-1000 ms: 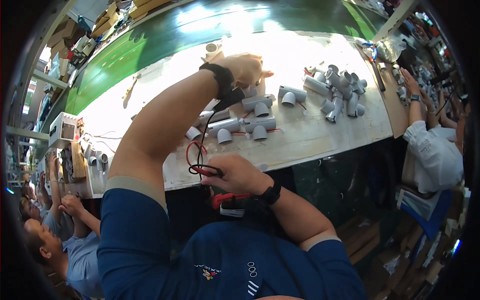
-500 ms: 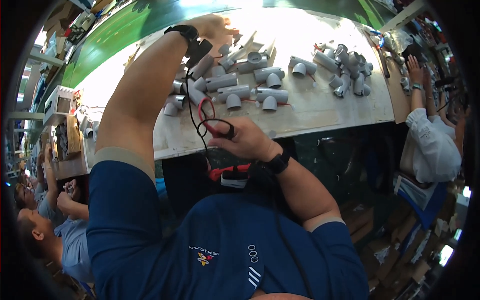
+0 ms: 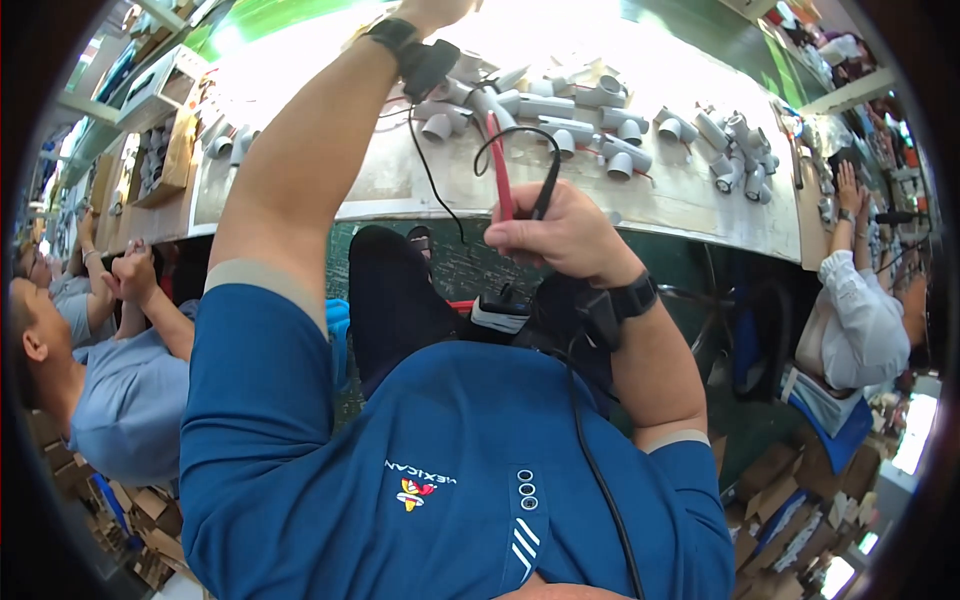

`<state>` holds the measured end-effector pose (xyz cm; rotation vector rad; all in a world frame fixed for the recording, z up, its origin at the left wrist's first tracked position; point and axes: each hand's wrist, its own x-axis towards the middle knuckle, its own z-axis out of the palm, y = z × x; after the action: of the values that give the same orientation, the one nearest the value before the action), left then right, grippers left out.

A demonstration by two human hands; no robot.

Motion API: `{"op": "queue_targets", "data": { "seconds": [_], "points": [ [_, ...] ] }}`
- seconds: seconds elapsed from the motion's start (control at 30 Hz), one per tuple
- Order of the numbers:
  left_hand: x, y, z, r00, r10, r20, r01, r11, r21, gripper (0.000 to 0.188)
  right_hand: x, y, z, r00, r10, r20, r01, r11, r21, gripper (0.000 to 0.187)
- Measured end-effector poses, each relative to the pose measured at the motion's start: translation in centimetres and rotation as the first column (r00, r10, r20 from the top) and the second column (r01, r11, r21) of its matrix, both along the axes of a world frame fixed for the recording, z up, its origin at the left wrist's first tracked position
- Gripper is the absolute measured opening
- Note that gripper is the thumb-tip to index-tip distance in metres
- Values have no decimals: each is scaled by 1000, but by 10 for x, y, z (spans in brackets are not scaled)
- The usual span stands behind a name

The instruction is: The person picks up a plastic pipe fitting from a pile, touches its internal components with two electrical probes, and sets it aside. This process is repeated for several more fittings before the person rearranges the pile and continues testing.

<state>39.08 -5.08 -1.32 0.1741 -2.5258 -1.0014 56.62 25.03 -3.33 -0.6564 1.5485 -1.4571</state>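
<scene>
My right hand is closed around a red-and-black pair of corded leads, held in front of the table's near edge. A thick red length and a thick black length stand up from my fist, with a thin black cord looped between them. My left hand reaches far over the table into bright glare; the top edge of the picture cuts it off, hiding most of its fingers. Grey plastic T-shaped pipe fittings lie in rows beyond my right hand, some with red wires. A black cord hangs from the device on my left wrist.
The white table runs across in front of me. Another heap of grey fittings lies toward its right end. A person in white works at the right, and a person in blue sits at the left. A wooden bin stands far left.
My view has shifted, so the table sits higher. My right hand has turned, and the red and black lengths now point upward. The left hand has moved partly out of the top edge.
</scene>
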Motion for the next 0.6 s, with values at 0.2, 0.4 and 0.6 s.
{"op": "queue_targets", "data": {
  "seconds": [0.2,0.4,0.6],
  "points": [
    [163,-40,-14,952,-191,240,46,863,503,37,19,-6,7,999,31,-45,-28,998,57,17],
    [212,8,-58,924,-211,320,-157,552,819,30,28,-10,33,991,-108,-76,100,989,-111,12],
    [196,17,-56,996,-85,27,23,537,843,28,45,4,15,994,-71,-81,71,997,-4,8]
  ]
}}
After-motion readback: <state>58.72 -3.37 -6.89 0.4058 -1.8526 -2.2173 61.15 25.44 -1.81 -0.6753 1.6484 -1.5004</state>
